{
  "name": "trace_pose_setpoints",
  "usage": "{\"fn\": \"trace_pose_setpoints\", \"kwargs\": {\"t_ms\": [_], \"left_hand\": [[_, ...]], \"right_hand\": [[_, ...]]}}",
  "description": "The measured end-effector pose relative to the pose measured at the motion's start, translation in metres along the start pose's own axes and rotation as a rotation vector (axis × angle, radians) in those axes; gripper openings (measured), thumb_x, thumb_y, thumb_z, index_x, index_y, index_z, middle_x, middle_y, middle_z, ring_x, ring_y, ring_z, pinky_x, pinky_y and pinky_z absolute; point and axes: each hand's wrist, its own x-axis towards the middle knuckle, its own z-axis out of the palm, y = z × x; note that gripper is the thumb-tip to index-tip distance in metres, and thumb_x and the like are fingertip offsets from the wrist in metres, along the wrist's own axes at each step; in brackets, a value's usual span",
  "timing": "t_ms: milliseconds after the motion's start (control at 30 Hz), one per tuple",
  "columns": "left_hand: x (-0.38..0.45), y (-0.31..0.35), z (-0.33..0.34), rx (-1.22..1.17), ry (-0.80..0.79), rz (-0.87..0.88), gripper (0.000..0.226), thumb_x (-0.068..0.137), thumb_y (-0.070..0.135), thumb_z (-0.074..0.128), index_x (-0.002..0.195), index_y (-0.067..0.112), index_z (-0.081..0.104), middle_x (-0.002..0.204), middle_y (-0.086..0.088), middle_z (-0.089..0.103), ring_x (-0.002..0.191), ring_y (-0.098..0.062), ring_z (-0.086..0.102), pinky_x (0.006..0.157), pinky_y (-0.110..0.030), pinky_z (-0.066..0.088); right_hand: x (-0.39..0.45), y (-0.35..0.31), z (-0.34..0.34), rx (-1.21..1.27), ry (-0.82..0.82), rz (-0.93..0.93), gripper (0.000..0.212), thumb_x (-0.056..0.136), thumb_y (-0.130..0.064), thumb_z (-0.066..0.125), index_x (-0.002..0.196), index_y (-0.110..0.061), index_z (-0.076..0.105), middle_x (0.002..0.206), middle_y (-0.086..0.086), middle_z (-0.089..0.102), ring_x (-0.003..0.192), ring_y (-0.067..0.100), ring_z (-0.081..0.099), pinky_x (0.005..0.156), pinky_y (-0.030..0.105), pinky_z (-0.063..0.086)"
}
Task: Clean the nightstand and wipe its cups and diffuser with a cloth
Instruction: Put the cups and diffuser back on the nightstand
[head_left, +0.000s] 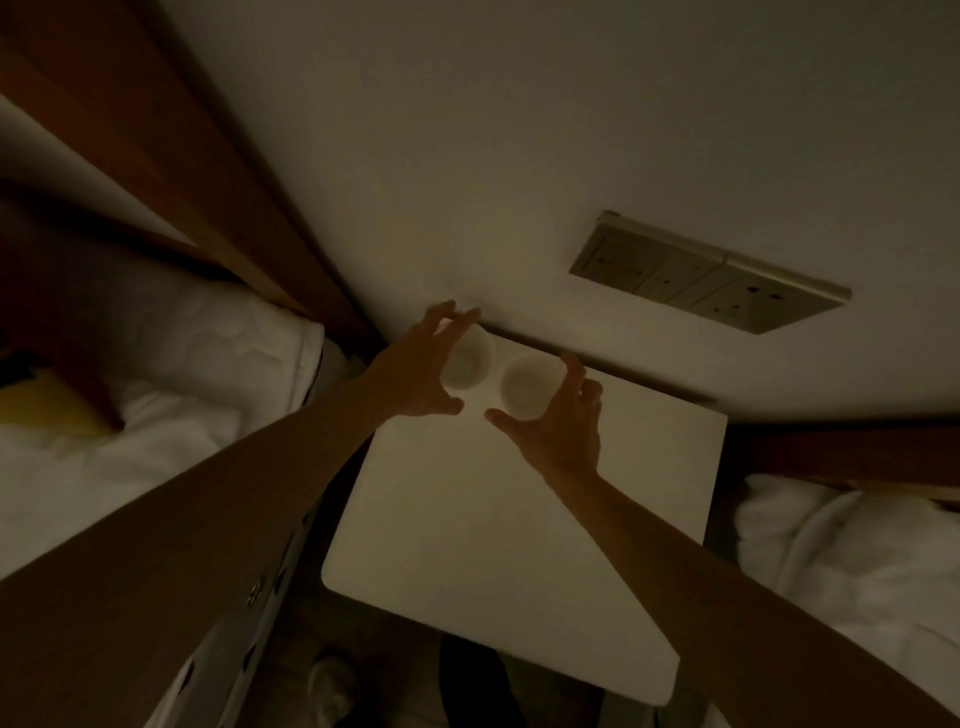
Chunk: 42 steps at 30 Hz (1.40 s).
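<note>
Lying on the far left was a white bed (171, 364) with puffy covers. Next, the left hand (415, 374) curled around the left cup (466, 364). Just beside it, the right hand (558, 423) curled around the right cup (530, 389). Both cups sat at the back of the white nightstand (498, 530), near the wall. A socket panel (706, 273) was on the wall farther right.

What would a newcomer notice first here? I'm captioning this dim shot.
Two round white cups side by side at the back of the white square nightstand: the left hand grips the left cup, the right hand the right cup. A beige socket panel sits on the wall behind.
</note>
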Motion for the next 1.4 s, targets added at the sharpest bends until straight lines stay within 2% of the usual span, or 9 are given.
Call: {"fn": "trace_pose_setpoints", "kwargs": {"t_ms": [100,267,400,600,900,1100,1233,1300,1400], "left_hand": [[-0.022,0.001,-0.005,-0.037,0.027,-0.038,0.133,0.065,0.040,0.089,0.157,0.034,-0.007,0.164,-0.005,-0.016,0.150,-0.032,0.013,0.110,-0.049,0.040],[-0.101,-0.018,-0.021,-0.054,0.084,-0.133,0.131,0.068,0.048,0.086,0.158,0.025,-0.007,0.165,-0.006,-0.014,0.153,-0.028,-0.001,0.121,-0.048,0.019],[-0.184,-0.058,-0.038,-0.057,0.194,-0.235,0.131,0.068,0.056,0.083,0.157,0.021,-0.006,0.165,-0.008,-0.012,0.152,-0.029,-0.003,0.122,-0.049,0.010],[-0.329,-0.117,-0.055,-0.031,0.371,-0.513,0.131,0.062,0.055,0.087,0.159,0.023,0.004,0.166,-0.006,0.001,0.152,-0.032,0.000,0.116,-0.057,0.025],[-0.561,-0.193,-0.059,-0.036,0.579,-0.857,0.123,0.066,0.059,0.081,0.158,0.016,0.012,0.166,-0.009,0.010,0.153,-0.032,0.000,0.122,-0.053,0.014],[-0.680,-0.206,-0.035,-0.155,0.732,-1.044,0.122,0.070,0.076,0.066,0.158,0.016,0.006,0.166,-0.009,0.006,0.153,-0.029,-0.002,0.122,-0.053,0.013],[-0.742,-0.209,-0.002,-0.229,0.823,-1.138,0.123,0.068,0.086,0.050,0.158,0.019,0.001,0.167,-0.005,0.005,0.153,-0.023,-0.002,0.122,-0.047,0.010],[-0.769,-0.213,0.021,-0.299,0.840,-1.176,0.125,0.066,0.089,0.051,0.158,0.022,0.000,0.167,-0.001,0.004,0.153,-0.020,0.000,0.120,-0.044,0.010],[-0.789,-0.219,0.055,-0.430,0.723,-1.141,0.133,0.060,0.091,0.058,0.157,0.027,-0.006,0.167,0.003,0.002,0.152,-0.019,0.004,0.119,-0.045,0.016]], "right_hand": [[-0.013,-0.002,-0.013,-0.075,0.042,-0.074,0.119,0.053,-0.065,0.088,0.146,-0.030,0.022,0.143,0.012,0.039,0.129,0.034,0.042,0.089,0.049,0.053],[-0.049,-0.023,-0.032,-0.205,0.110,-0.249,0.098,0.065,-0.066,0.079,0.141,-0.020,0.040,0.134,0.011,0.050,0.120,0.031,0.048,0.093,0.049,0.048],[-0.072,-0.065,-0.024,-0.201,0.095,-0.368,0.090,0.070,-0.064,0.076,0.139,-0.018,0.043,0.136,0.009,0.052,0.125,0.030,0.047,0.098,0.050,0.044],[-0.138,-0.136,0.028,-0.217,-0.060,-0.569,0.083,0.075,-0.062,0.073,0.140,-0.022,0.040,0.138,0.009,0.050,0.125,0.029,0.046,0.093,0.045,0.043],[-0.286,-0.218,0.124,-0.172,-0.410,-0.822,0.080,0.075,-0.059,0.075,0.139,-0.023,0.042,0.138,0.004,0.049,0.124,0.026,0.041,0.097,0.045,0.041],[-0.368,-0.263,0.178,-0.269,-0.572,-0.980,0.072,0.077,-0.057,0.073,0.136,-0.025,0.047,0.138,0.000,0.052,0.126,0.023,0.040,0.093,0.042,0.042],[-0.413,-0.281,0.213,-0.338,-0.648,-1.056,0.071,0.078,-0.057,0.072,0.137,-0.026,0.047,0.139,-0.002,0.052,0.127,0.022,0.041,0.095,0.041,0.043],[-0.436,-0.288,0.233,-0.375,-0.696,-1.083,0.071,0.079,-0.055,0.072,0.138,-0.025,0.046,0.140,-0.002,0.051,0.128,0.023,0.040,0.097,0.040,0.043],[-0.460,-0.292,0.260,-0.408,-0.790,-1.055,0.072,0.082,-0.051,0.073,0.142,-0.024,0.043,0.144,-0.001,0.047,0.130,0.023,0.041,0.099,0.041,0.046]]}}
